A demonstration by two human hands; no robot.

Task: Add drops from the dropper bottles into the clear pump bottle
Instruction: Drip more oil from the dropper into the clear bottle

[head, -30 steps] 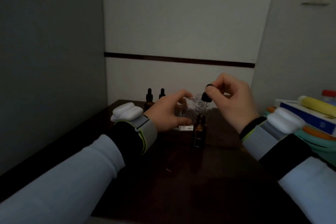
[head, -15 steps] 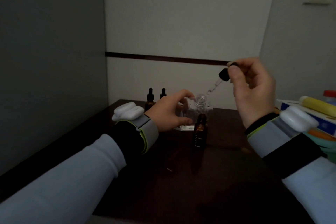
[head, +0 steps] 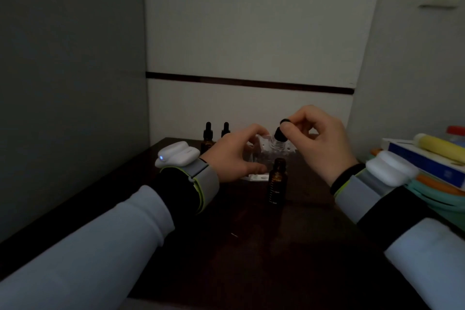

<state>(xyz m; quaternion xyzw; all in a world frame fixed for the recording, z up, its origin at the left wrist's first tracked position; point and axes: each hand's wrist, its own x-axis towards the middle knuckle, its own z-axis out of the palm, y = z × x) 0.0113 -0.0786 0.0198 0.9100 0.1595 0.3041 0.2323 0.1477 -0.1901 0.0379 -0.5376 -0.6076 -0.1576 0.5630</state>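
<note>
The clear pump bottle stands uncapped on the dark table, partly hidden behind my hands. My left hand grips its left side. My right hand pinches the black bulb of a dropper, which sits upright right over the clear bottle's mouth; its glass tip is hidden. An open amber dropper bottle stands just in front of the clear bottle. Two capped amber dropper bottles stand at the back near the wall.
Walls close the table in on the left and at the back. A stack at the right edge holds a blue-and-white box, a yellow tube and teal and orange items. A small white piece lies under the clear bottle.
My right hand, which had lifted the dropper up and right with its tip tilted toward the bottle, has come back down and left, setting it upright over the clear bottle's mouth. My left hand stayed put.
</note>
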